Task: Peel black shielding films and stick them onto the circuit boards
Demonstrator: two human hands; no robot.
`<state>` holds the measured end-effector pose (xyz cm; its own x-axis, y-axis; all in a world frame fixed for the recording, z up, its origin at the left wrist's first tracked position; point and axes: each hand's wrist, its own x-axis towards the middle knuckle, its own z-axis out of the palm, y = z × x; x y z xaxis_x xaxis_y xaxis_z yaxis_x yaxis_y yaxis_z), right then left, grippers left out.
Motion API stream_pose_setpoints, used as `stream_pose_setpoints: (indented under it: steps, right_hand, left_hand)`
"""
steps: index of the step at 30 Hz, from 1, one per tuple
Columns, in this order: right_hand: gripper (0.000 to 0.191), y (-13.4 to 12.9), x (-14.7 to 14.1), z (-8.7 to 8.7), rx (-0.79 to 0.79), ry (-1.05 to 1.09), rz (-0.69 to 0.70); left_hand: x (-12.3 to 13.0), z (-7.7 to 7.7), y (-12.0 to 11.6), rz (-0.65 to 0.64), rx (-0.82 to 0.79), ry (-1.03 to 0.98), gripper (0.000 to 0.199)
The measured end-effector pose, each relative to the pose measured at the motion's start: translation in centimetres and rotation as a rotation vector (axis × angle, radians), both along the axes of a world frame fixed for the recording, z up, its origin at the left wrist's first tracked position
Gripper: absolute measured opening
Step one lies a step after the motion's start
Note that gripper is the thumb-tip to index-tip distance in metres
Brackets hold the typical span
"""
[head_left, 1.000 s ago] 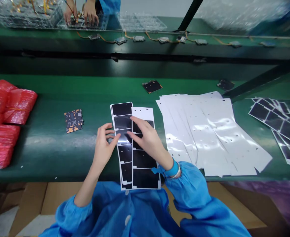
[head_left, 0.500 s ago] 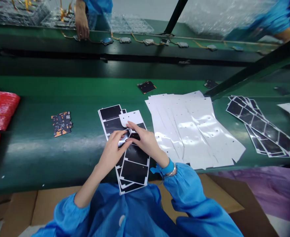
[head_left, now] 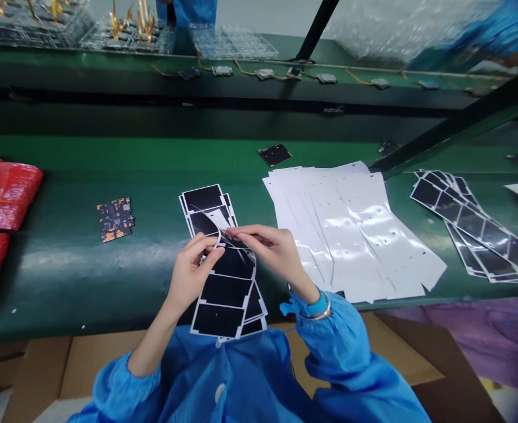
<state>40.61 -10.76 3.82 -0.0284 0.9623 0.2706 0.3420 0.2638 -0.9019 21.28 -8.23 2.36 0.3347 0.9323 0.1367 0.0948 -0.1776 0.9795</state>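
A sheet of black adhesive labels with white borders [head_left: 226,292] slants across the table edge before me, its upper end bent up. Closed on that bent part at its left side is my left hand [head_left: 191,267]. My right hand [head_left: 276,249] pinches at the curled upper end with thumb and fingers; whether it grips the backing or a black label, I cannot make out. Under the sheet, more label sheets [head_left: 201,197] show at the top and lower right. A circuit board [head_left: 116,220] with copper-coloured patches lies to the left.
White sheets [head_left: 329,235] lie spread right of my hands, with more black label sheets [head_left: 470,226] beyond. A dark board [head_left: 275,155] rests farther back. Red wrapped bundles [head_left: 7,194] sit far left. A dark slanted post [head_left: 453,126] crosses the right side. Small modules [head_left: 222,71] line the back ledge.
The held sheet has swung, its lower end now farther left and its upper end curled up. My right hand has moved slightly right. A co-worker's hand at the back has left view.
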Motion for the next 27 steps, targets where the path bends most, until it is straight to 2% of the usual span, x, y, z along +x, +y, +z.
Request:
stream_pose_setpoints:
  steps: [2,5,8,11,14,16,18,20,21,22,25,26,27]
  right_hand:
    - [0.011,-0.3,-0.2,0.6,0.081,-0.079,-0.011]
    - [0.017,-0.6,-0.6,1.0,0.151,-0.19,0.004]
    - [0.013,-0.8,-0.9,1.0,0.143,-0.195,0.029]
    - [0.008,-0.7,-0.7,1.0,0.083,-0.108,0.016]
    - [0.003,-0.3,0.1,0.8,0.045,0.09,-0.187]
    - [0.008,0.2,0.8,0.4,0.075,0.207,-0.342]
    - [0.013,0.6,1.1,0.2,0.129,0.309,-0.496]
    - [0.011,0.8,0.3,0.1,0.159,0.367,-0.615]
    - [0.008,0.8,-0.5,0.2,0.151,0.359,-0.606]
    - [0.005,0.6,-1.4,0.3,0.134,0.329,-0.532]
    - [0.013,-0.1,-3.8,0.9,0.091,0.231,-0.073]
    - [0.017,-0.4,-4.2,1.0,0.097,0.233,0.045]
    - [0.02,-0.5,-4.3,1.0,0.11,0.251,0.094]
  left_hand:
    - [-0.2,0.1,-0.1,0.021,0.008,-0.005,0.01]
    - [-0.3,0.3,-0.3,0.032,0.055,0.015,0.011]
    - [-0.3,0.4,-0.4,0.036,0.105,0.033,0.014]
    - [-0.5,0.3,-0.5,0.014,0.14,0.04,0.014]
    - [-0.8,-0.6,-0.4,0.047,0.123,0.093,0.013]
    - [-1.1,-1.5,-0.1,0.183,0.137,0.192,0.023]
    - [-1.1,-2.2,0.0,0.345,0.193,0.352,0.024]
    - [-0.9,-2.5,-0.3,0.406,0.266,0.521,0.021]
    - [-0.7,-2.4,-0.5,0.38,0.29,0.555,0.022]
    - [-0.5,-2.2,-0.8,0.331,0.301,0.551,0.025]
    - [-0.4,-1.5,-1.5,0.171,0.218,0.311,0.027]
    - [-0.6,-1.3,-1.6,0.154,0.173,0.243,0.025]
    - [-0.9,-1.2,-1.7,0.151,0.129,0.2,0.025]
